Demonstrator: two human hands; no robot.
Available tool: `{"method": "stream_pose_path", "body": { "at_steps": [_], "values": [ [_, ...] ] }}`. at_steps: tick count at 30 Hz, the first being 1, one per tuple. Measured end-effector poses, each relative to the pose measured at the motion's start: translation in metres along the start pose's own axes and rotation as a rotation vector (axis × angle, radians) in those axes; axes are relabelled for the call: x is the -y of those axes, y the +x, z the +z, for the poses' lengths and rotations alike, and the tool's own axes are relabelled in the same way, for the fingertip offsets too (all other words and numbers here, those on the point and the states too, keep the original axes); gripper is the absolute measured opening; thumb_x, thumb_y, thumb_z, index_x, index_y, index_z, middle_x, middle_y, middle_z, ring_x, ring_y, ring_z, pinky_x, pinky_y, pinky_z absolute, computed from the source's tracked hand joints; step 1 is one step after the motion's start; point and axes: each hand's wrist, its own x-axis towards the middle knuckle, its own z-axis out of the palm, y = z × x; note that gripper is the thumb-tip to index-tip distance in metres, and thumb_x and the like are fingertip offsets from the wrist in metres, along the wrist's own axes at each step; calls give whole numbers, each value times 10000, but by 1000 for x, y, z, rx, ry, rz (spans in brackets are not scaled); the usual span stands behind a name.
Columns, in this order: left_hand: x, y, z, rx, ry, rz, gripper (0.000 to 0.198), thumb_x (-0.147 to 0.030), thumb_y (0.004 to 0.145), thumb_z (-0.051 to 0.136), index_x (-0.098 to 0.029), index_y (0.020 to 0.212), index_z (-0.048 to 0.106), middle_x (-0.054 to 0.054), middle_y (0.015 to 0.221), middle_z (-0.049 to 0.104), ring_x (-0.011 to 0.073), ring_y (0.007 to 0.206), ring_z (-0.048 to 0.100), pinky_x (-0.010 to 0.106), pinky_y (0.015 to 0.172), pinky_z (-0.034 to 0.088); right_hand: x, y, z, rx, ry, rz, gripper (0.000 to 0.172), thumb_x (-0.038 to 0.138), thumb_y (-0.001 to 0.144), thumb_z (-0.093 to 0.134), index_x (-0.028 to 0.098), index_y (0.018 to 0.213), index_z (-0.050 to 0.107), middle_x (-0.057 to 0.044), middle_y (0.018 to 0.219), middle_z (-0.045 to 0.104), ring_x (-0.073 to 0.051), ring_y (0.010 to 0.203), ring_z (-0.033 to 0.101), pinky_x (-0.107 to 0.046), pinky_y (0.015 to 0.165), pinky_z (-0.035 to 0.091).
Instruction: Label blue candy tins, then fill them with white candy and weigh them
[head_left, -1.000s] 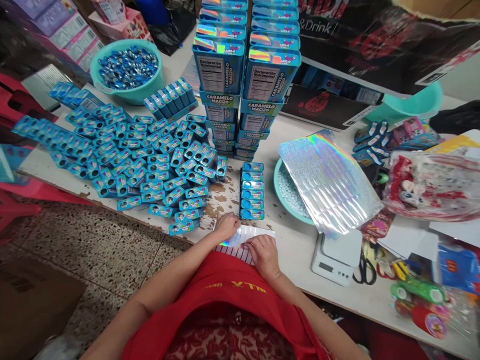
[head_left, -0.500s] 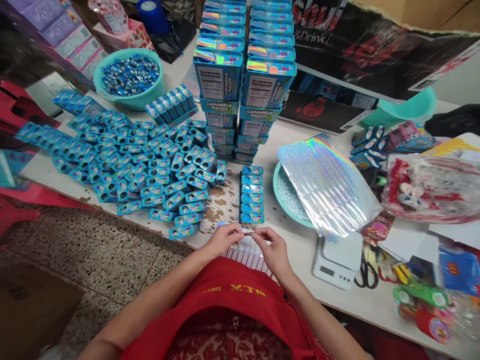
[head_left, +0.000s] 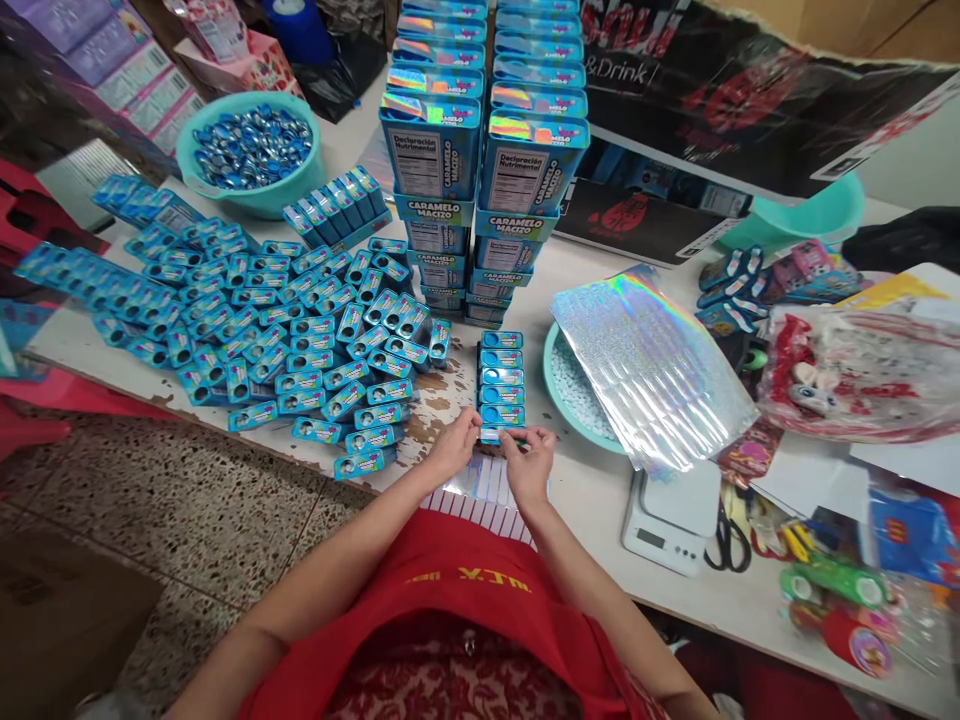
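Observation:
A short column of small blue candy boxes point(head_left: 502, 377) stands on the table in front of me. Over the nearest box lies a small shiny sticker strip point(head_left: 490, 434). At the strip's left end my left hand point(head_left: 454, 446) pinches with thumb and finger. My right hand point(head_left: 528, 462) holds the other end the same way, its fingertips against the box top. Beneath my hands, at the table edge, rests a sheet of silvery stickers point(head_left: 491, 485) with pale strips. Whether the strip touches the box along its whole length is hard to see.
Many loose blue boxes point(head_left: 300, 355) spread to the left. Tall display stacks point(head_left: 439, 212) rise behind. A bowl of wrapped candies point(head_left: 251, 195) stands back left. Rightward are holographic sheets point(head_left: 652, 370) over a turquoise bowl point(head_left: 555, 385), a white scale point(head_left: 667, 530) and scissors point(head_left: 729, 540).
Both hands have moved forward, away from my body, carrying the sticker strip from above the sheet to the nearest box of the column. The camera view has shifted slightly.

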Motion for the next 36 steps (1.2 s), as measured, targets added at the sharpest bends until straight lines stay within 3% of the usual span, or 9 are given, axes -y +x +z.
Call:
{"method": "stream_pose_path", "body": {
  "at_steps": [6, 11, 14, 17, 22, 24, 27, 32, 36],
  "values": [
    [-4, -1, 32, -107, 47, -212, 237, -260, 915, 223, -206, 1082, 384, 55, 924, 619, 186, 812, 593, 296, 712, 409, -6, 0, 4, -108, 91, 142, 407, 419, 618, 707, 183, 873, 493, -26, 821, 553, -173, 759, 528, -304, 689, 446],
    [-3, 11, 26, 54, 263, -401, 308, -232, 879, 304, -190, 1175, 381, 122, 1039, 638, 250, 869, 618, 347, 708, 414, -2, 6, 0, -64, 146, 152, 330, 409, 665, 629, 186, 861, 485, -45, 847, 577, -175, 770, 548, -317, 701, 462],
    [8, 12, 12, 82, 414, -282, 311, -213, 858, 337, -187, 1147, 452, 122, 1061, 617, 253, 923, 594, 360, 752, 417, -2, 14, -5, -9, 178, 167, 240, 395, 711, 574, 183, 803, 509, -26, 757, 585, -163, 714, 553, -312, 685, 466],
    [22, 3, 1, 126, 474, -124, 246, -265, 863, 377, -184, 989, 573, 109, 1046, 599, 251, 1034, 531, 362, 861, 394, -7, 15, -13, 24, 197, 171, 283, 422, 708, 599, 173, 829, 542, -36, 796, 615, -159, 714, 565, -302, 678, 469],
    [33, -17, -3, 316, 531, -16, 293, -388, 702, 648, -202, 927, 621, 115, 1145, 561, 312, 1172, 415, 442, 972, 321, -32, -16, -26, 22, 124, 193, 344, 466, 776, 549, 166, 944, 556, -68, 905, 631, -163, 732, 570, -293, 658, 464],
    [32, -20, -2, 368, 511, -69, 344, -372, 703, 641, -200, 998, 605, 126, 1162, 566, 313, 1162, 437, 459, 969, 322, -45, -31, -28, 105, 83, 146, 299, 450, 787, 540, 174, 900, 564, -55, 845, 625, -171, 720, 567, -305, 656, 469],
    [30, -21, -2, 432, 458, -119, 461, -390, 732, 602, -206, 1151, 540, 125, 1158, 594, 295, 1134, 491, 462, 968, 328, -56, -44, -24, 252, -39, -54, 253, 422, 797, 537, 186, 872, 587, -68, 868, 617, -210, 821, 570, -360, 744, 472],
    [28, -20, -4, 509, 433, -120, 247, -380, 696, 642, -192, 853, 668, 112, 1013, 665, 301, 1068, 552, 408, 921, 381, -52, -39, -13, 425, -222, -301, 202, 360, 838, 520, 194, 898, 618, -83, 918, 630, -240, 900, 559, -391, 805, 452],
    [28, -20, -9, 475, 353, -94, 223, -283, 784, 545, -219, 962, 663, 47, 1003, 683, 198, 962, 603, 273, 822, 431, -47, -37, -11, 545, -290, -368, 192, 307, 871, 490, 205, 950, 633, -71, 928, 647, -235, 904, 574, -372, 792, 451]
  ]
}}
